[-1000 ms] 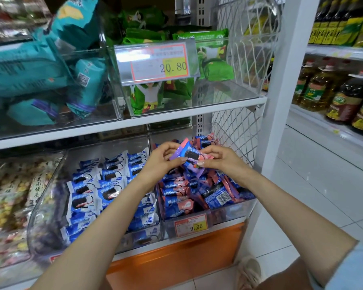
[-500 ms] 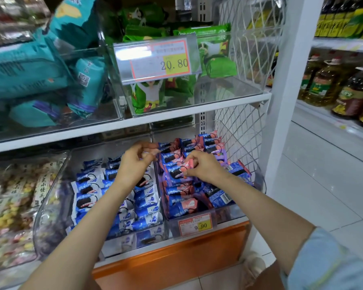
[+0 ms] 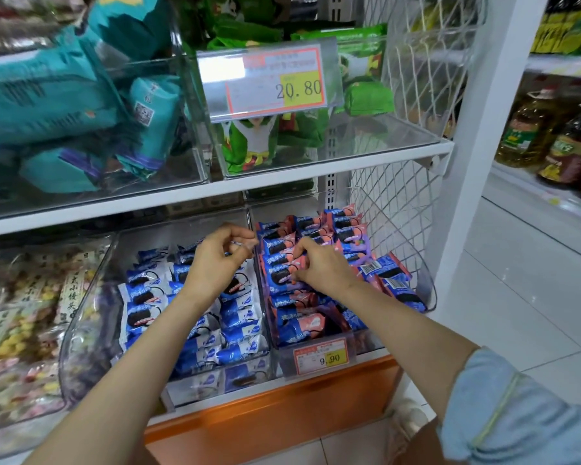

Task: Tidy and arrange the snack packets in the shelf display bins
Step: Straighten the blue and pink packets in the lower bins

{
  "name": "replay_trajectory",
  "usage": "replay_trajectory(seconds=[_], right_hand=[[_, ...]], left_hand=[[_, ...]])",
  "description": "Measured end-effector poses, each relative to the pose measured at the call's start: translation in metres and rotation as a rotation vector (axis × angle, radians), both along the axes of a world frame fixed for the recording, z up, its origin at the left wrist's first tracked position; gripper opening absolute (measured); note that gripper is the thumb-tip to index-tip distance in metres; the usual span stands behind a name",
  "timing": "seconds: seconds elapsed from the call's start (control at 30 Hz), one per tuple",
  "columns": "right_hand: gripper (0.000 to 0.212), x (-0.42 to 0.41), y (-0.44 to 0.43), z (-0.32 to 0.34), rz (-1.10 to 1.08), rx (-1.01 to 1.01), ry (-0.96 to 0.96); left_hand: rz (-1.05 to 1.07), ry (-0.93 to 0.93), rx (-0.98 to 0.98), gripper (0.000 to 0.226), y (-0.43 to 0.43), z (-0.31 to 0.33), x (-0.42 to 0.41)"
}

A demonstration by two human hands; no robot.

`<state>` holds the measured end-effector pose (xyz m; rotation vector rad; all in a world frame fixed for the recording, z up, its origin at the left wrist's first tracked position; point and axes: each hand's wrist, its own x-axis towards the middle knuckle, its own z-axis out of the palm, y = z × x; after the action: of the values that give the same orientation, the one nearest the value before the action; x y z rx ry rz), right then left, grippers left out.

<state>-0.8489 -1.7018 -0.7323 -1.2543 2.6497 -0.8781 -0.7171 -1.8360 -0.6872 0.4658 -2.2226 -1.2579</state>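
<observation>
Pink-and-blue snack packet (image 3: 284,263) under the right hand (image 3: 319,266), fingers (image 3: 299,255) pinching it; left hand (image 3: 215,263) curled, empty.

It was a grocery shop: price tags (image 3: 269,82) read 20.80 & 9.90, snack bins (image 3: 326,152) on shelves, oil bottles (image 3: 524,129) nearby.

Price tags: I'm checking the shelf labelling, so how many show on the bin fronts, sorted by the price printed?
20.80 tag: 1
9.90 tag: 1
Total: 2
</observation>
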Motion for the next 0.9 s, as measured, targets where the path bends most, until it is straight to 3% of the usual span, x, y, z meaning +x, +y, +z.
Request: replay_trajectory(seconds=[0.23, 0.53, 0.73, 0.9], right_hand=[[0.042, -0.007, 0.019, 0.014, 0.01, -0.015, -0.039], [0.027, -0.008, 0.108, 0.043, -0.06, -0.344, -0.279], [0.029, 0.008, 0.158, 0.044, -0.12, -0.444, -0.255], [0.029, 0.01, 0.173, 0.036, -0.1, -0.399, -0.242]], left_hand=[[-0.083, -0.036, 0.009, 0.014, 0.011, 0.0, -0.006], [-0.294, -0.143, -0.13, 0.012, 0.055, -0.007, -0.045], [-0.43, -0.307, -0.377, 0.026, 0.08, -0.027, -0.108], [-0.488, -0.532, -0.371, 0.04, 0.088, -0.03, -0.144]])
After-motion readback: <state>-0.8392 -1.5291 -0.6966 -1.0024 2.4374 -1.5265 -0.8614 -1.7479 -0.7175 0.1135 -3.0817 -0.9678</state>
